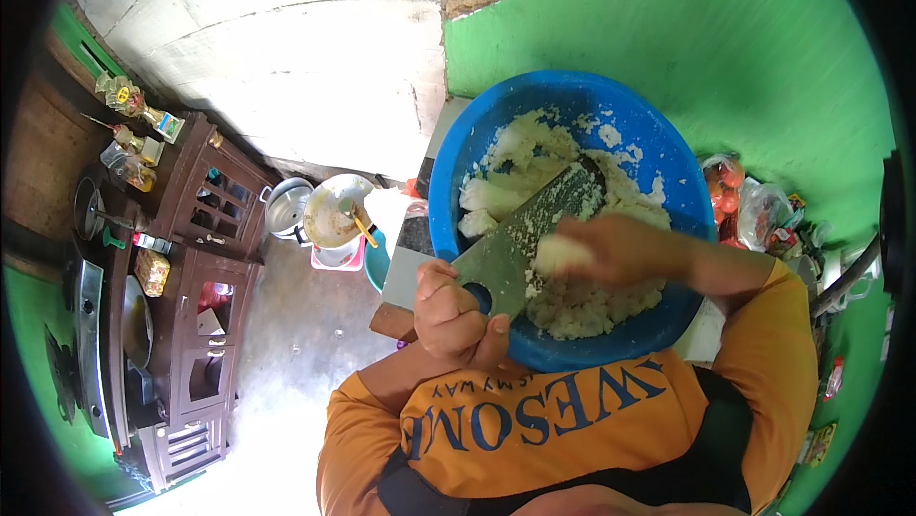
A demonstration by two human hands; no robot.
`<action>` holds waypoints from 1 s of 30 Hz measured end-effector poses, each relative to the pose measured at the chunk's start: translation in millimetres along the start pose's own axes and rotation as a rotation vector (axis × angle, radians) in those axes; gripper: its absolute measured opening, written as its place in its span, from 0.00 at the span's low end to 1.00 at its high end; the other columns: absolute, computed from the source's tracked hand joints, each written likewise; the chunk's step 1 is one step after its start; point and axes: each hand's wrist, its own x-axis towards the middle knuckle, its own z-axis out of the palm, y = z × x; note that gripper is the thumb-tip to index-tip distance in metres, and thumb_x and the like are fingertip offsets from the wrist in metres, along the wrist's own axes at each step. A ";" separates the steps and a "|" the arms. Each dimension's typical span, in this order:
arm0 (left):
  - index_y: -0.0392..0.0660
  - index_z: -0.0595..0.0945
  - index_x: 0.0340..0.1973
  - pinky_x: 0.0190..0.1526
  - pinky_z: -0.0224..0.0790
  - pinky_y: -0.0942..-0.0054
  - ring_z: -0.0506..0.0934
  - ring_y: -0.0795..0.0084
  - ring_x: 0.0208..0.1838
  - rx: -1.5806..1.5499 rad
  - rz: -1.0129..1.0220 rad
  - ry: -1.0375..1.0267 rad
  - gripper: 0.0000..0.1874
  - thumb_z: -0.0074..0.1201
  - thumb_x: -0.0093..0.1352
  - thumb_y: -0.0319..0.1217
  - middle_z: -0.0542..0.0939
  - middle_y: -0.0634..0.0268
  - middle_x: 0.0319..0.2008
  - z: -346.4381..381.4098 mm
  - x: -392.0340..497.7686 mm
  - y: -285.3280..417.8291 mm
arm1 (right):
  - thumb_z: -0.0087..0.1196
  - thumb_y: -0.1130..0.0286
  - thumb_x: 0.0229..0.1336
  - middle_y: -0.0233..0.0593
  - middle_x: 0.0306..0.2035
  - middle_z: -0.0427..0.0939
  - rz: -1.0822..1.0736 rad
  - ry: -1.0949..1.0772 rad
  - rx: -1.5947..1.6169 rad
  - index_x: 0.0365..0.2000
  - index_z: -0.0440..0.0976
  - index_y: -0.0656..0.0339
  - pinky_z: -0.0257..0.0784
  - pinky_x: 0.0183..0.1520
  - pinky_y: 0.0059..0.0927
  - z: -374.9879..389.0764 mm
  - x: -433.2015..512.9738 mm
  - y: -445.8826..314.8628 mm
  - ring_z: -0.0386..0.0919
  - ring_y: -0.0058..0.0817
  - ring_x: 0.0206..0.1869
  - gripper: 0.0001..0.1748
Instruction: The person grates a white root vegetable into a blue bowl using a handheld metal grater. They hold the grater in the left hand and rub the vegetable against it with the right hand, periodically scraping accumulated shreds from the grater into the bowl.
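Note:
A large blue plastic basin (458,158) stands before me, holding a heap of white grated food (608,308) and whole peeled pale pieces (494,197). A flat metal grater (501,258) leans into the basin, its far end in the heap and white shreds on its face. My left hand (451,323) grips the grater's near end by the round hole. My right hand (608,251), blurred, holds a peeled pale piece (563,256) over the grater's right edge; whether it touches cannot be told.
Right of the basin lie plastic bags (762,215) with red things by the green wall. Left, on the floor, are a pot (288,208), a used wok (333,212) and a teal basin (377,262). A brown wooden cabinet (189,229) stands far left.

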 end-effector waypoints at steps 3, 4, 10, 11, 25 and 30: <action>0.50 0.67 0.11 0.35 0.55 0.63 0.61 0.69 0.24 0.004 0.014 -0.007 0.14 0.59 0.41 0.26 0.63 0.72 0.17 0.9 5.0 -0.5 | 0.52 0.49 0.55 0.50 0.42 0.78 0.248 0.144 -0.081 0.51 0.67 0.57 0.70 0.50 0.42 -15.7 22.0 65.9 0.76 0.46 0.46 0.29; 0.50 0.67 0.11 0.35 0.55 0.64 0.61 0.69 0.24 -0.008 0.019 0.010 0.14 0.59 0.41 0.26 0.63 0.72 0.17 3.8 4.0 -3.1 | 0.52 0.48 0.55 0.49 0.42 0.78 0.331 0.176 -0.137 0.52 0.67 0.56 0.70 0.51 0.41 -19.0 25.8 80.9 0.76 0.45 0.46 0.30; 0.49 0.67 0.11 0.34 0.55 0.64 0.60 0.69 0.24 -0.035 0.006 0.028 0.14 0.60 0.40 0.27 0.63 0.71 0.17 2.0 1.0 -2.4 | 0.49 0.49 0.57 0.54 0.39 0.77 0.018 -0.026 -0.073 0.46 0.69 0.57 0.70 0.45 0.46 -6.2 0.6 -1.5 0.76 0.51 0.41 0.25; 0.49 0.67 0.11 0.34 0.55 0.64 0.60 0.69 0.24 -0.030 -0.003 0.020 0.14 0.60 0.40 0.27 0.63 0.71 0.17 0.8 0.9 -1.4 | 0.49 0.49 0.57 0.54 0.38 0.77 0.032 -0.038 -0.057 0.46 0.69 0.57 0.70 0.45 0.46 -6.9 3.1 -0.7 0.76 0.52 0.40 0.25; 0.49 0.67 0.10 0.36 0.56 0.63 0.61 0.69 0.23 -0.026 -0.027 0.046 0.14 0.59 0.41 0.26 0.63 0.71 0.17 4.7 5.2 0.4 | 0.53 0.50 0.54 0.54 0.38 0.77 0.217 0.240 -0.078 0.43 0.71 0.62 0.70 0.45 0.45 -16.9 32.5 65.9 0.77 0.50 0.41 0.26; 0.49 0.67 0.10 0.36 0.57 0.64 0.61 0.70 0.23 -0.032 -0.018 0.045 0.14 0.59 0.42 0.26 0.63 0.71 0.17 4.1 3.0 -4.9 | 0.52 0.50 0.55 0.52 0.40 0.78 -0.028 0.026 -0.133 0.44 0.71 0.62 0.70 0.47 0.43 -9.2 4.8 -4.0 0.77 0.46 0.42 0.26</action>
